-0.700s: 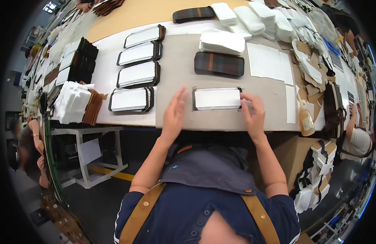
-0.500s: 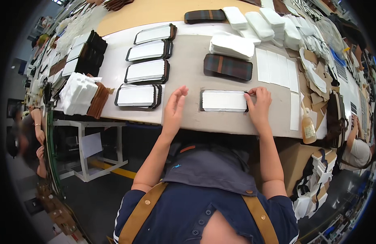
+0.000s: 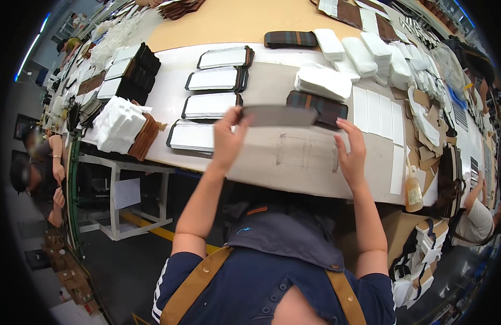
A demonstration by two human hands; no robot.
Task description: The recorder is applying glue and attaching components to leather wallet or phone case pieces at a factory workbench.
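Note:
My left hand [image 3: 227, 142] grips one end of a flat, dark-edged panel [image 3: 280, 116], lifted off the table and tilted. Its raised face looks grey and is blurred by motion. To its right, my right hand [image 3: 352, 153] holds nothing; its fingers are apart, just below a stack of dark plaid pieces [image 3: 332, 112] with a brown stripe. Behind that stack lies a pile of white pads [image 3: 323, 82]. Left of the panel, several stacks of white-faced, dark-edged panels [image 3: 211, 105] stand in a column; my left hand partly covers the nearer ones.
White strips [image 3: 376, 116] lie at the right, beside brown card scraps [image 3: 423, 145]. A bottle of amber liquid [image 3: 413, 190] stands at the front right edge. White foam pieces [image 3: 120, 123] and brown sheets [image 3: 143, 138] sit at the left corner. Co-workers are at both sides.
The white-faced panel has been picked up from the table and moved up and left in my left hand. My right hand has let go of its end. The view has shifted somewhat.

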